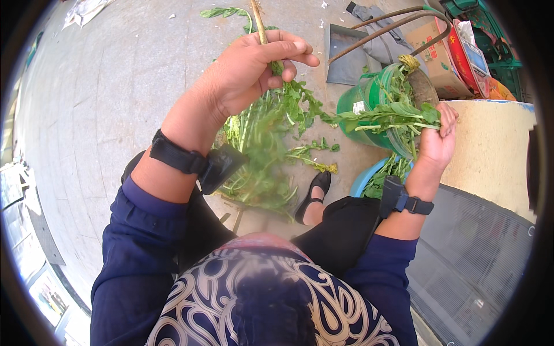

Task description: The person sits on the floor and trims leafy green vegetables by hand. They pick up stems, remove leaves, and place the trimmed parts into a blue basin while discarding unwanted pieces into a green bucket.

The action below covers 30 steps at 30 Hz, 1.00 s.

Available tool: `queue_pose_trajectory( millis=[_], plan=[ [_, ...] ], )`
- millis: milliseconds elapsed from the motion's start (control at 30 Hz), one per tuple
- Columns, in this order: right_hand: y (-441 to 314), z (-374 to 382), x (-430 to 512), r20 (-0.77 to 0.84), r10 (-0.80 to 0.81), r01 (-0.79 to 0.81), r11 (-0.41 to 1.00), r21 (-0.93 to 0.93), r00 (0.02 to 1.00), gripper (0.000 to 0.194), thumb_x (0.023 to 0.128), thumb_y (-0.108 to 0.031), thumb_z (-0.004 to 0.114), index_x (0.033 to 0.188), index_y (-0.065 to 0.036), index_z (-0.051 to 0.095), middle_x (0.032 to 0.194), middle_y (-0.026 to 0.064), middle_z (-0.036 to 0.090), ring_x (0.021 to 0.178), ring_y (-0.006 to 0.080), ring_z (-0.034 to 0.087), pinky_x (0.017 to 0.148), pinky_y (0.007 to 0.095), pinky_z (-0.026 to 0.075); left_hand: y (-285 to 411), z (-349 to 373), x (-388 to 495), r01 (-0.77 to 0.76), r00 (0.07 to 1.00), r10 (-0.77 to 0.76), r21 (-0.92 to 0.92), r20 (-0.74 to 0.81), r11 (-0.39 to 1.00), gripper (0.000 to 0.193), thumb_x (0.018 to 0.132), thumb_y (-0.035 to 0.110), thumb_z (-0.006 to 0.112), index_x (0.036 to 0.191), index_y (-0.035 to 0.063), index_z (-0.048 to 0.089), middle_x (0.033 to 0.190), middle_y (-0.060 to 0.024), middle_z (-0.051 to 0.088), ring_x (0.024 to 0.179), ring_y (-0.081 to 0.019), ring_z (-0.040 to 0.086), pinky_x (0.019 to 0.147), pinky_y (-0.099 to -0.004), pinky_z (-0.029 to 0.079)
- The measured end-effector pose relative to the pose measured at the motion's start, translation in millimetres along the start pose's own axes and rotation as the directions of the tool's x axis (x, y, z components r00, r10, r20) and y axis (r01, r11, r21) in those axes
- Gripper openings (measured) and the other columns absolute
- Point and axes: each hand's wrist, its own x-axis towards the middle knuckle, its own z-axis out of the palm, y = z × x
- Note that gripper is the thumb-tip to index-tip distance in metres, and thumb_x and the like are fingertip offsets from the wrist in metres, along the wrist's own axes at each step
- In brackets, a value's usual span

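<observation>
My left hand is raised over the floor, with the thumb and fingers around a leafy plant whose pale brown root points away from me. Its green leaves hang below the fingers. Off to the right, my right hand grips a bunch of leafy green stems by one end, in front of a green plastic bucket that lies tilted. More greens sit in the bucket's mouth. Between my legs is a heap of leafy plants, partly blurred.
A blue basin of greens stands by my right knee. Beyond the bucket are a grey metal dustpan, a bent handle, a cardboard box and a red package. A cream cylindrical surface and a grey mesh panel border the right.
</observation>
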Motion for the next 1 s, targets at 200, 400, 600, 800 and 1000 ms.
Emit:
queue_pose_trajectory(
  millis=[200,400,600,800,1000],
  plan=[
    [11,8,-4,0.049,0.045,-0.049,0.994,0.096,0.998,0.019,0.096,-0.006,0.045,0.077,-0.008,0.045,0.058,-0.0001,0.032,0.049,0.0101,0.028,0.041,0.0252,0.023,-5,1,1,0.035,0.999,-0.035,0.091,0.004,0.995,0.024,0.099,0.019,0.056,0.117,0.0053,0.063,0.105,-0.0083,0.070,0.068,-0.0040,0.056,0.053,-0.0159,0.042],
    [60,19,-15,0.124,0.186,-0.212,0.946,0.243,0.975,0.019,0.096,-0.007,0.047,0.077,-0.010,0.045,0.059,-0.0008,0.033,0.046,0.0088,0.027,0.042,0.0258,0.019,-43,32,-2,0.271,0.962,-0.270,-0.022,0.045,0.962,0.041,0.101,0.025,0.053,0.137,0.0045,0.050,0.123,-0.0120,0.063,0.070,-0.0102,0.059,0.060,-0.0211,0.047],
    [89,24,-20,0.120,0.271,-0.295,0.908,0.296,0.955,0.019,0.097,-0.009,0.046,0.077,-0.011,0.045,0.059,-0.0023,0.031,0.047,0.0081,0.024,0.043,0.0262,0.019,-73,55,-6,0.444,0.857,-0.412,-0.037,0.309,0.895,0.042,0.102,0.030,0.052,0.135,0.0037,0.049,0.116,-0.0097,0.061,0.068,-0.0131,0.058,0.058,-0.0241,0.048],
    [58,25,-18,0.129,0.183,-0.210,0.947,0.241,0.975,0.019,0.096,-0.009,0.048,0.077,-0.011,0.046,0.058,-0.0021,0.032,0.046,0.0075,0.024,0.042,0.0259,0.019,-54,46,-6,0.452,0.808,-0.474,0.149,0.350,0.880,0.030,0.097,0.031,0.063,0.110,0.0043,0.065,0.080,-0.0017,0.067,0.048,-0.0033,0.047,0.043,-0.0177,0.031],
    [30,30,-20,0.108,0.133,-0.152,0.970,0.189,0.985,0.022,0.094,-0.008,0.051,0.072,-0.010,0.047,0.057,-0.0015,0.032,0.044,0.0076,0.025,0.040,0.0253,0.019,-27,33,-4,0.277,0.912,-0.305,0.139,0.275,0.951,0.022,0.096,0.023,0.065,0.100,0.0012,0.065,0.077,-0.0020,0.065,0.048,-0.0018,0.046,0.040,-0.0173,0.028]
  ],
)
